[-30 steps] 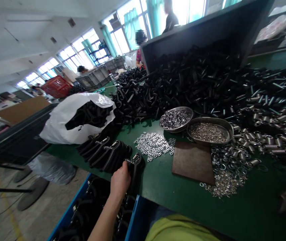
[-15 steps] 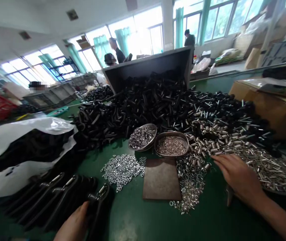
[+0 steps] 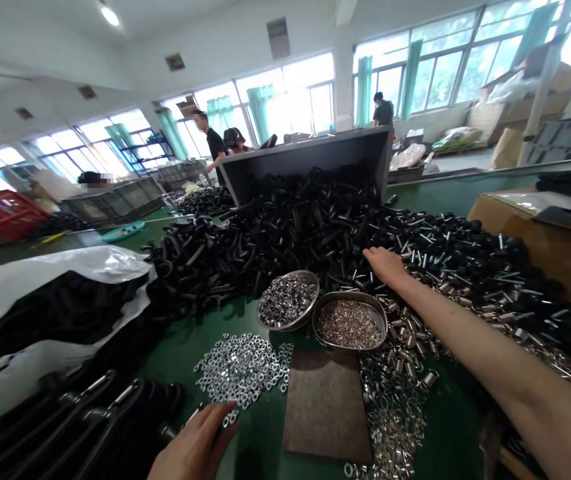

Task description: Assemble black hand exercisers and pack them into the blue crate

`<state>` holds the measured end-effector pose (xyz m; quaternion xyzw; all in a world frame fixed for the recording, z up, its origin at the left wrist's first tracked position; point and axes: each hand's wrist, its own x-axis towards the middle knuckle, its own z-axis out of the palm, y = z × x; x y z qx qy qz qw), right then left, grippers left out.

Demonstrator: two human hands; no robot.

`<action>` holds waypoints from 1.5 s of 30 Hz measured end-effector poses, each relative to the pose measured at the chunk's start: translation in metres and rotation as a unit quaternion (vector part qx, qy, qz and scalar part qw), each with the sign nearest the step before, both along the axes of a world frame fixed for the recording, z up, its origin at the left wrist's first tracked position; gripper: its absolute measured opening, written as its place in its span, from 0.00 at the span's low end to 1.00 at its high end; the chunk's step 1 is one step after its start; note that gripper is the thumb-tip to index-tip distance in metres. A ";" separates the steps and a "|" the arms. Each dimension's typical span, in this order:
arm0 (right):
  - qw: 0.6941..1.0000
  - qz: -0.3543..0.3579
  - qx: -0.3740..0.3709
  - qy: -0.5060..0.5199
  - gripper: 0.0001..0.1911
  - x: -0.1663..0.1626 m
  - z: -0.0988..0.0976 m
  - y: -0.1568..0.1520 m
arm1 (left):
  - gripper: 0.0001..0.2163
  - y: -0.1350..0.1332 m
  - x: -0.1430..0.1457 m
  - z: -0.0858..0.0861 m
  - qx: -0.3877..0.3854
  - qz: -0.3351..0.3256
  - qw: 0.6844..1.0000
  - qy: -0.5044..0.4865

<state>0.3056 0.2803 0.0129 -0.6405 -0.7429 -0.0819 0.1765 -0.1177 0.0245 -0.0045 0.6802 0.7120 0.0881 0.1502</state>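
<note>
My left hand (image 3: pixel 196 441) is low at the front, its thumb and forefinger apart around a couple of loose nuts at the near edge of a pile of silver nuts (image 3: pixel 245 365). Beside it on the left lie several black handles (image 3: pixel 100 427) with metal springs or pins in them. My right hand (image 3: pixel 385 264) reaches far forward to where the heap of black curved handles (image 3: pixel 285 223) meets black knobs with metal studs (image 3: pixel 458 241). Its fingers are bent together, and their tips are hard to see against the dark parts.
A dish of shiny metal fittings (image 3: pixel 289 300) and a dish of small coppery pieces (image 3: pixel 349 324) stand behind a flat metal plate (image 3: pixel 327 407). Springs (image 3: pixel 408 343) lie under my right forearm. A tipped grey bin (image 3: pixel 310 155), white bag (image 3: pixel 90 263), cardboard box (image 3: pixel 530 230) and distant people surround the table.
My right hand has moved from the springs forward and left to the black parts. My left hand has left the black handle and shifted right to the nuts. The view has tilted up.
</note>
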 end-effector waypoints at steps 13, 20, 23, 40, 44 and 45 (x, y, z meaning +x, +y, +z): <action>0.903 0.175 0.018 0.393 0.09 -0.045 0.050 -0.180 | 0.23 0.007 0.151 0.011 -0.226 -0.032 0.733 -0.641; 0.902 0.411 0.012 0.130 0.18 -0.092 -0.014 -0.298 | 0.14 -0.011 0.162 0.007 -0.251 0.091 0.592 -0.761; 0.973 0.228 -0.008 0.034 0.21 -0.045 -0.027 -0.276 | 0.14 -0.016 0.138 -0.006 -0.180 0.118 0.645 -0.734; 0.984 -0.087 -0.072 -0.140 0.15 0.036 -0.016 -0.112 | 0.26 -0.045 0.075 -0.031 -0.064 0.177 0.844 -0.502; 0.982 -0.091 -0.061 -0.153 0.15 0.048 -0.006 -0.108 | 0.28 -0.043 0.072 -0.040 -0.062 0.183 0.852 -0.486; 0.982 -0.100 -0.052 -0.153 0.15 0.053 -0.002 -0.108 | 0.28 -0.042 0.072 -0.042 -0.066 0.186 0.851 -0.486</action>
